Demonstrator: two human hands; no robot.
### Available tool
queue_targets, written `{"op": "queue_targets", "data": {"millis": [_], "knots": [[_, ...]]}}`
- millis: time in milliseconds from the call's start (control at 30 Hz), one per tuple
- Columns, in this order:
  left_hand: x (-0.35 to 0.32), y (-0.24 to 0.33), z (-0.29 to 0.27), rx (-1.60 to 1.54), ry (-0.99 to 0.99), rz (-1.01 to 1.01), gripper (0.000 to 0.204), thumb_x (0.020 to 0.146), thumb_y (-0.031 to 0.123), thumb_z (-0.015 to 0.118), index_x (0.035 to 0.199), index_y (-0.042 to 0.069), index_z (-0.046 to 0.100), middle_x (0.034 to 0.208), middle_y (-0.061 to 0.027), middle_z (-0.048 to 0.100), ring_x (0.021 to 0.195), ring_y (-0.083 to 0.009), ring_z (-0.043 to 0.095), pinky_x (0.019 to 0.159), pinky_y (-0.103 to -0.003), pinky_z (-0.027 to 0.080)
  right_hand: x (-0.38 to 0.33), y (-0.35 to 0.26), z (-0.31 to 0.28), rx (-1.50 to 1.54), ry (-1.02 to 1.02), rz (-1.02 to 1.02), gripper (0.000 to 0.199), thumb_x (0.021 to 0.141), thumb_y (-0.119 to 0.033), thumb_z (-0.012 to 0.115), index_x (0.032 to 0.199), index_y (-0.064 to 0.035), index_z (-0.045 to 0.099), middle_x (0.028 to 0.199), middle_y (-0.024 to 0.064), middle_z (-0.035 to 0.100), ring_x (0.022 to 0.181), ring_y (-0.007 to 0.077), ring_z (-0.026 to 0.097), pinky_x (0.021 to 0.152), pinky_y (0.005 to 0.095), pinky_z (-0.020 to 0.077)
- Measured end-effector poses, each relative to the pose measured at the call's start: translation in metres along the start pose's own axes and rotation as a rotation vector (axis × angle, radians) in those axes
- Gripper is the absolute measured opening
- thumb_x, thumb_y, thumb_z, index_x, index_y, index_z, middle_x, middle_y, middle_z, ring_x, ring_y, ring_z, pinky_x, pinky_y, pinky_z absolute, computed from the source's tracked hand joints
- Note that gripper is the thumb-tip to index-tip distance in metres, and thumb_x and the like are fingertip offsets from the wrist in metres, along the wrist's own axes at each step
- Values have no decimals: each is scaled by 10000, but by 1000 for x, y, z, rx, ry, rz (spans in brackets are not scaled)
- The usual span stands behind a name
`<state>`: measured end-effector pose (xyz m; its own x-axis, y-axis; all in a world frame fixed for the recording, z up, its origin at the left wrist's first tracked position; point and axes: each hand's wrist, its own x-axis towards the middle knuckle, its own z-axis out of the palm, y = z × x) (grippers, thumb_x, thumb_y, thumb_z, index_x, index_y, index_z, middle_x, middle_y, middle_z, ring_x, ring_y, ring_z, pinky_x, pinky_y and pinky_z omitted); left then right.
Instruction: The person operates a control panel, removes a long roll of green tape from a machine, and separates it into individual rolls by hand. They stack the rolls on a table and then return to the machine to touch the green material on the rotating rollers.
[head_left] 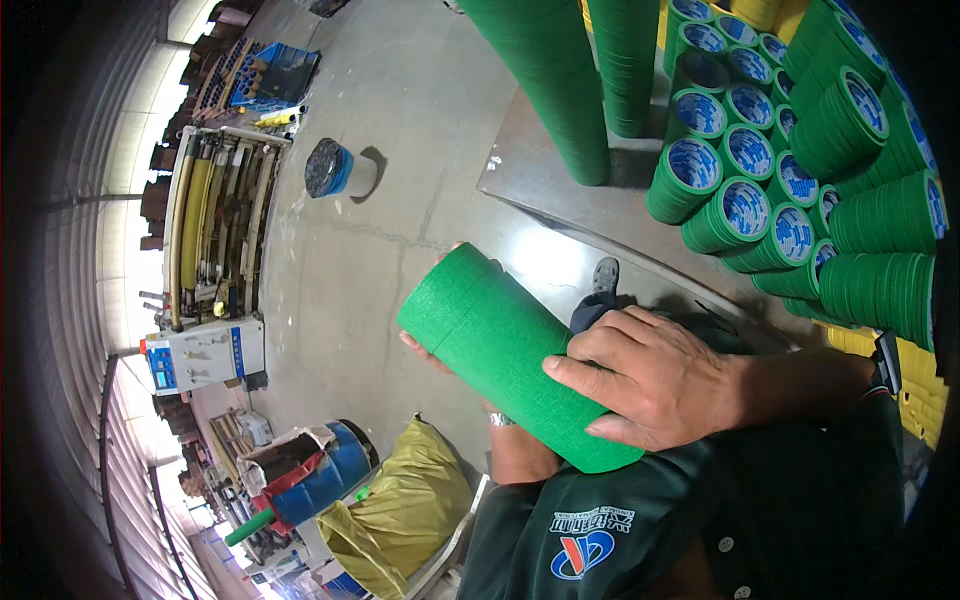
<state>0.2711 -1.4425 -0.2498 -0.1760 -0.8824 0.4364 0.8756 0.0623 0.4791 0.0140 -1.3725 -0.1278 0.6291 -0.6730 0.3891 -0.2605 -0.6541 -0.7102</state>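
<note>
While our L hand (426,352) grips the roll (500,350) from below, our R hand (655,375) clasps its 4 o'clock end; we see tape stacks (798,180) approx. 2 o'clock.

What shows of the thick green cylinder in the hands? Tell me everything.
The thick green cylinder, matte and finely textured like paper or cloth, shows a faint line around it near its upper end. It slants down to the right, toward the dark green shirt. The bare left hand, mostly hidden, supports it from beneath; the bare right hand rests on top.
</note>
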Motion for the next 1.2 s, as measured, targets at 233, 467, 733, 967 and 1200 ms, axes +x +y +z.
{"op": "queue_targets", "data": {"millis": [233,467,733,967,1200], "knots": [[-2,-2,4,-15,86,47,634,1088,575,374,1548,150,471,1578,-36,487,1484,-224,399,1236,-540,289,7,0,-5,-59,-40,-14,572,802,-234,803,1280,24,623,1171,149,583,1098,320,575,933,448,476],[-2,-2,6,-12,105,53,640,1089,575,367,1547,140,472,1580,-42,481,1488,-227,390,1236,-535,290,14,-2,-8,-115,7,-67,506,807,-248,796,1207,22,644,1309,192,581,1257,349,551,1039,472,454],[3,-3,8,11,49,44,647,1090,575,359,1545,129,473,1583,-50,476,1493,-231,381,1236,-530,292,16,0,-5,-99,0,-78,486,812,-256,787,1182,25,646,1346,219,588,1247,362,572,1042,488,462],[18,3,-1,65,-251,33,653,1091,575,352,1544,120,474,1585,-57,470,1497,-234,372,1235,-525,293,20,2,-5,-82,36,-93,604,725,-241,843,1236,7,636,1327,183,609,1168,343,607,965,454,510],[-2,0,4,-111,65,45,721,1019,664,445,1510,137,484,1517,-119,488,1470,-348,365,1172,-513,361,28,5,-2,-36,93,-62,751,724,-215,846,1378,20,561,1222,163,576,1085,347,582,932,466,512]]}}
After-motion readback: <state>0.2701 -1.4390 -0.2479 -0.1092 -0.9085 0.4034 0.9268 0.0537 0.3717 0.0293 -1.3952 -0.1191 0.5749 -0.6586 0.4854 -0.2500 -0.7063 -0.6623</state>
